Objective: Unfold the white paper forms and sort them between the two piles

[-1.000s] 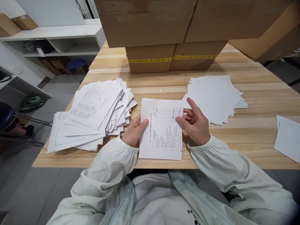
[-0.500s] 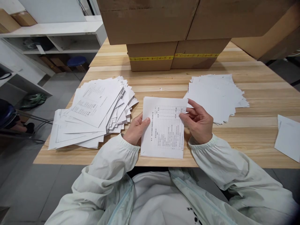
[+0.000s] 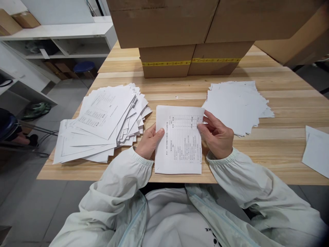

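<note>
A printed sheet with a table (image 3: 180, 140) lies in front of me on the wooden table (image 3: 282, 106). My left hand (image 3: 148, 142) grips its left edge, thumb on top. My right hand (image 3: 217, 133) pinches its upper right edge with curled fingers. A fanned pile of printed sheets (image 3: 102, 120) lies to the left of my left hand. A pile of blank-side-up sheets (image 3: 238, 101) lies just beyond my right hand.
Stacked cardboard boxes (image 3: 180, 41) with yellow tape stand at the back of the table. Another white sheet (image 3: 317, 151) lies at the right edge. White shelving (image 3: 59, 37) and a blue stool (image 3: 83, 67) stand to the left, beyond the table.
My right hand's fingers curled in from the sheet's face to pinch its upper right edge. The sheet shifted slightly. My left hand kept its grip.
</note>
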`<state>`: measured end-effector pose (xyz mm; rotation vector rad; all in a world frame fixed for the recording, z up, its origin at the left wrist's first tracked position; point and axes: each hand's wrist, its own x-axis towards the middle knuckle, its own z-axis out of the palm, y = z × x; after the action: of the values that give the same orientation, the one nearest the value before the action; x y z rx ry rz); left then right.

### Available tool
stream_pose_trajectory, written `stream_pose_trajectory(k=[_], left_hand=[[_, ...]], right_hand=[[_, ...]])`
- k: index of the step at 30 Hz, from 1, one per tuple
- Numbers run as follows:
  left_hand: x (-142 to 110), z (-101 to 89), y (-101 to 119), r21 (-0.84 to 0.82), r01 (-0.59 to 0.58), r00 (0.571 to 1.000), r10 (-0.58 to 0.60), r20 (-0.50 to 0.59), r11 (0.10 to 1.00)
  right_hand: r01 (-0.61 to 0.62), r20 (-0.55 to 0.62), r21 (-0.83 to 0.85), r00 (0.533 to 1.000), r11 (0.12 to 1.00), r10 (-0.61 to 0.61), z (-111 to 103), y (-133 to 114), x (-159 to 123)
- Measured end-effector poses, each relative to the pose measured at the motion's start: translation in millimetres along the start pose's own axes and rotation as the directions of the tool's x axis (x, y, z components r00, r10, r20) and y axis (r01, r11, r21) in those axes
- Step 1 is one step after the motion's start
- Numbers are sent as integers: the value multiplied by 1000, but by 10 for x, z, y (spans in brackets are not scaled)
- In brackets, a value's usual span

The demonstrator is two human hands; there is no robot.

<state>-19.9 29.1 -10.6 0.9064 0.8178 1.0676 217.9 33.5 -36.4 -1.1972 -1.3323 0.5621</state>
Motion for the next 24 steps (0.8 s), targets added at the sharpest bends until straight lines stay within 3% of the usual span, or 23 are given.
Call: stream_pose_trajectory(k=[5, 7, 11, 18, 23, 24], left_hand=[[-14, 22, 22, -11, 3, 1000, -3, -1, 1000], [-22, 32, 25, -11, 8, 1000, -8, 7, 1000], [-18, 56, 42, -55, 28, 1000, -28, 1, 998], [-4, 62, 149, -244, 141, 988, -119, 102, 959], [8, -17, 72, -211, 223, 975, -220, 35, 952], [15, -30, 64, -218, 222, 974, -224, 16, 950]], right_hand=[[-51, 15, 109, 999, 993, 50, 15, -100, 14], [-141, 130, 202, 985, 969, 116, 15, -133, 28], [-319, 388, 284, 901, 904, 196, -12, -114, 65], [-180, 369, 166, 923, 969, 108, -99, -66, 87], [-146, 483, 147, 874, 978, 58, -112, -150, 95], [-135, 465, 156, 884, 978, 48, -138, -159, 132]])
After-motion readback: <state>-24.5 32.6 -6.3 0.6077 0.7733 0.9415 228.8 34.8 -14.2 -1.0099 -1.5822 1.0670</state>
